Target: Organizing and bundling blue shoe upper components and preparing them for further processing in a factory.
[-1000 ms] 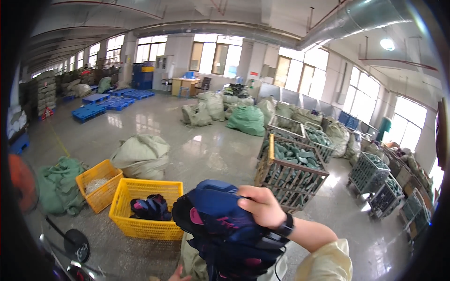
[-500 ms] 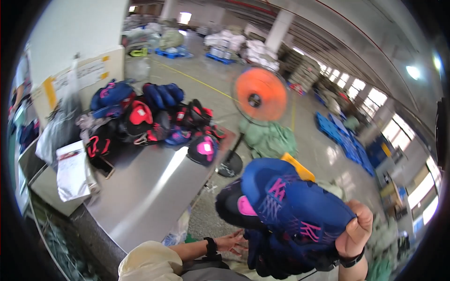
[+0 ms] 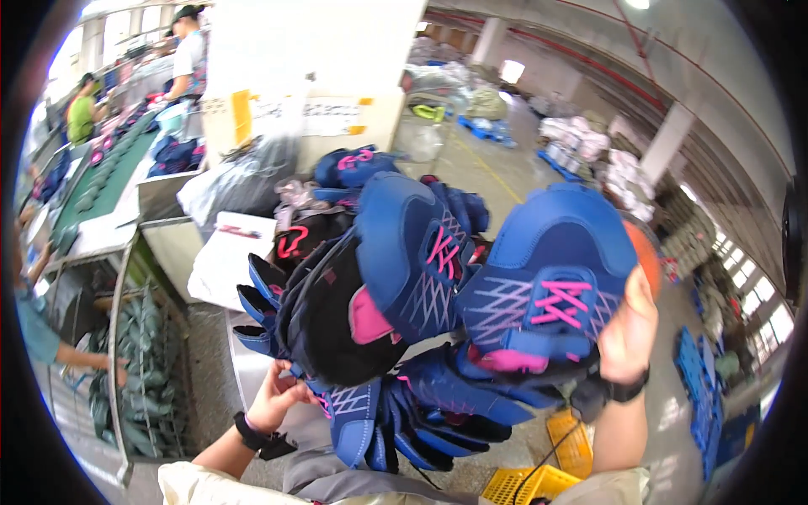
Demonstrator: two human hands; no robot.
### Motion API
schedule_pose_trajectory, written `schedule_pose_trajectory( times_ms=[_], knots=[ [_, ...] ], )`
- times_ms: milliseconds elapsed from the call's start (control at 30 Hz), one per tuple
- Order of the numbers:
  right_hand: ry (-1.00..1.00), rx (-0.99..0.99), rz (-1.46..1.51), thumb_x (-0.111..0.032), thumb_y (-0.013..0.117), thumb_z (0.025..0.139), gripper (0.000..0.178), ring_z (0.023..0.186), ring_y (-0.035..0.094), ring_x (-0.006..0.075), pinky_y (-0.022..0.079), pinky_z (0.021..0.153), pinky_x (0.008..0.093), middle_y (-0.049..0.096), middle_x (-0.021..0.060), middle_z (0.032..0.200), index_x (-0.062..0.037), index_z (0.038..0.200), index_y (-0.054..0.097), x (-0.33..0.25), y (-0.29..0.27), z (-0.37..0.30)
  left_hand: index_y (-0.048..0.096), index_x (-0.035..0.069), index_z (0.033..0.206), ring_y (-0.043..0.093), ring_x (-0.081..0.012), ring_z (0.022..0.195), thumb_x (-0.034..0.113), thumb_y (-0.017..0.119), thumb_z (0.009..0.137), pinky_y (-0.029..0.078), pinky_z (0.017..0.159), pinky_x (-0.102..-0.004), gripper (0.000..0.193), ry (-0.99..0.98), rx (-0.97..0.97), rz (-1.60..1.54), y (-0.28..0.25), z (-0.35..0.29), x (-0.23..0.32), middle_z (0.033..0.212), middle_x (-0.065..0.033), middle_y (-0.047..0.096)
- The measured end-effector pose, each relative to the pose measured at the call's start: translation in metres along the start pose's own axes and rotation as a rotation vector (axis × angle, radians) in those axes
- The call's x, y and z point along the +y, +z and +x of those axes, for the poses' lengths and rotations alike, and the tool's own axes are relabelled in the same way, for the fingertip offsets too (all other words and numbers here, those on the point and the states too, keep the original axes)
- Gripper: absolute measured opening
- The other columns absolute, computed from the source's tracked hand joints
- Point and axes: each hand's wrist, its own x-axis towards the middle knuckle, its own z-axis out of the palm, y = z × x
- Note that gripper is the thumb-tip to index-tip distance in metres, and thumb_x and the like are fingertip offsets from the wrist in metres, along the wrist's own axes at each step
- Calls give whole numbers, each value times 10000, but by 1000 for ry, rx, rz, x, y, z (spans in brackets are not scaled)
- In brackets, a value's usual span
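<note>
A big bundle of blue shoe uppers (image 3: 404, 261) with pink laces and black linings fills the space before my chest. My right hand (image 3: 629, 328) grips the right side of the bundle, at a large upper (image 3: 555, 252) whose toe points up. On the lower left, my left hand (image 3: 282, 396) pinches the edge of the stack, its fingertips partly hidden by the uppers. More uppers (image 3: 429, 421) hang fanned out beneath, between my forearms. Behind the bundle, the metal table (image 3: 244, 353) shows only in part, with other blue uppers (image 3: 353, 168) piled on it.
White papers (image 3: 236, 265) and a clear plastic bag (image 3: 244, 189) are at the table's far left. A wire cage cart (image 3: 126, 362) of grey-green pieces stands left, with a co-worker's arm (image 3: 76, 358) reaching in. Yellow crates (image 3: 534, 484) sit low right. A fan (image 3: 644, 252) is mostly hidden.
My view has turned left, bringing the cart and other workers in. The bundle has come up in front of me, and my left hand, empty before, now grips its lower left edge.
</note>
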Motion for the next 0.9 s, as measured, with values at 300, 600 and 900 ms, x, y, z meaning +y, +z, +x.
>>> schedule_pose_trajectory(
  times_ms=[300, 600, 900],
  knots=[
    [319, -679, -897, -76, 586, 782, 184, 664, 508, 72, 434, 640, 219, 551, -9, 734, -16, 954, 559, 259, -69, 71, -58, 83, 1281, 476, -241, 1077, 68, 621, 800, 432, 881, -376, 832, -181, 91, 305, 5, -70, -129, 1161, -187, 448],
    [-173, -1302, -1178, -447, 700, 627, 784, 1191, 345, 373, 322, 922, 489, 340, 169, 1313, -134, 1275, 388, 202, -12, -111, -25, -169, 1214, 485, -329, 1061, 380, 576, 822, 398, 878, -339, 904, -275, -234, 817, 63, -23, -171, 1176, -310, 398],
    [-86, -1341, -1297, -284, 666, 692, 599, 1082, 403, 398, 455, 766, 448, 294, 181, 1338, -268, 1243, 432, 221, -103, -88, 249, -24, 1317, 497, -209, 1088, 237, 499, 895, 390, 921, -283, 556, -356, -281, 739, 109, -40, -121, 1227, -153, 491]
  ],
)
